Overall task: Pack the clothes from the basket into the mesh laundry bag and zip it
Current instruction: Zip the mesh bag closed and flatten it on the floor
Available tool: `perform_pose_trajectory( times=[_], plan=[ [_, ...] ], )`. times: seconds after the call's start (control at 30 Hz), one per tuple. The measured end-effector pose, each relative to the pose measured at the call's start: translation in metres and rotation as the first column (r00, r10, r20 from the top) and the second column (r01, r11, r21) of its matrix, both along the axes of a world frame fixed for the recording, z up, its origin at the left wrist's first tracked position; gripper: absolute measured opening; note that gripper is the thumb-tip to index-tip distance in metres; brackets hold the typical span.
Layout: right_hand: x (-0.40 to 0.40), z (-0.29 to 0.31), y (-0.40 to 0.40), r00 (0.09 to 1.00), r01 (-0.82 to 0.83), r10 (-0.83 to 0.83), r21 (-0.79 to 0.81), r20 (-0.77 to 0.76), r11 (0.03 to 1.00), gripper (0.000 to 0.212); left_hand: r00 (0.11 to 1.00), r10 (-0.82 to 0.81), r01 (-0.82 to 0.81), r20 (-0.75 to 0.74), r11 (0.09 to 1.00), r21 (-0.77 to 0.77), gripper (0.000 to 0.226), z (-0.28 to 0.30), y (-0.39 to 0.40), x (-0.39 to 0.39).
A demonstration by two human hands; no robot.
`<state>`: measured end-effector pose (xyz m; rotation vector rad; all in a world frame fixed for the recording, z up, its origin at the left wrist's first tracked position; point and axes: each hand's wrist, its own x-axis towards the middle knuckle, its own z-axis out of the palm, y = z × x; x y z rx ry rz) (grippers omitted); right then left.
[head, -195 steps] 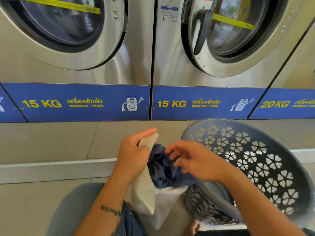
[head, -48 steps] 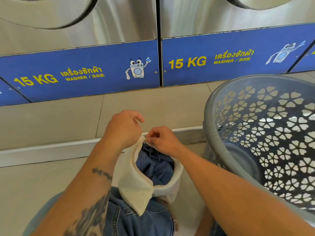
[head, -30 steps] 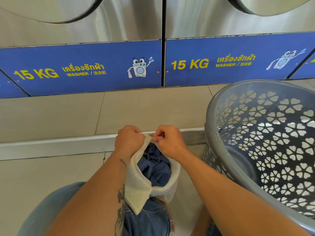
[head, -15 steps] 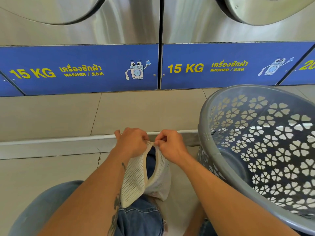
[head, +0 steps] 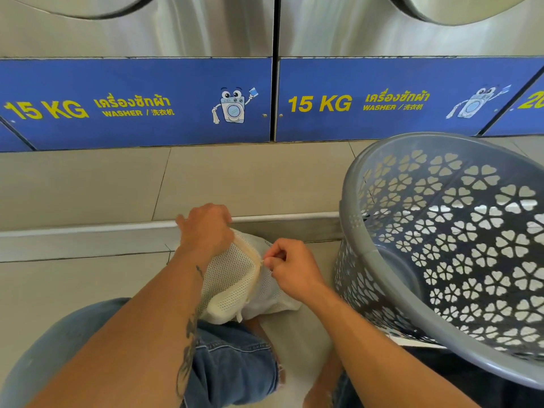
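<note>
- Grey basket (head: pixel 441 240) tipped at right: nothing visible inside, light and rigid, best taken by the rim.
- Mesh laundry bag (head: pixel 232 278) resting on the lap: soft, light, floppy; best gripped at the seam end and the zip pull.
- Left hand (head: pixel 206 228) clamped on the bag's top end, fingers (head: pixel 223 213) curled together.
- Right hand (head: pixel 290 266) with fingertips (head: pixel 269 260) pinched at the zip; pull itself too small to make out.
</note>
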<state>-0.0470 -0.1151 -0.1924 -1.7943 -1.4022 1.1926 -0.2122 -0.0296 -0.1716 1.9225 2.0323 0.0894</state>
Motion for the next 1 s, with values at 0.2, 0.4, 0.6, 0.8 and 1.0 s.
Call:
perform_pose_trajectory(
  times=[0.2, 0.4, 0.6, 0.8, 1.0],
  plan=[
    [-0.005, 0.012, 0.005, 0.997, 0.071, -0.07, 0.041, -0.041, 0.997, 0.022, 0.954, -0.264, 0.29, 0.142, 0.933, -0.214, 0.021, 0.018, -0.017, 0.025],
    [0.003, 0.004, -0.011, 0.992, 0.119, -0.119, -0.007, -0.03, 0.993, 0.024, 0.941, -0.325, 0.334, 0.099, 0.831, -0.445, 0.029, 0.011, -0.03, 0.017],
    [0.005, 0.0, -0.018, 0.992, 0.124, -0.124, -0.014, -0.032, 0.992, 0.024, 0.942, -0.334, 0.33, -0.024, 0.938, -0.105, 0.019, 0.006, -0.029, 0.02],
    [0.004, -0.007, -0.032, 0.998, 0.051, -0.053, -0.046, -0.034, 0.998, 0.025, 0.931, -0.28, 0.311, -0.234, 0.944, 0.108, 0.019, -0.013, -0.028, 0.012],
    [-0.009, -0.004, -0.03, 0.842, 0.263, -0.362, -0.281, -0.4, 0.923, 0.016, 0.994, -0.094, 0.083, -0.062, 0.983, -0.161, 0.021, 0.019, -0.047, 0.028]
  ],
)
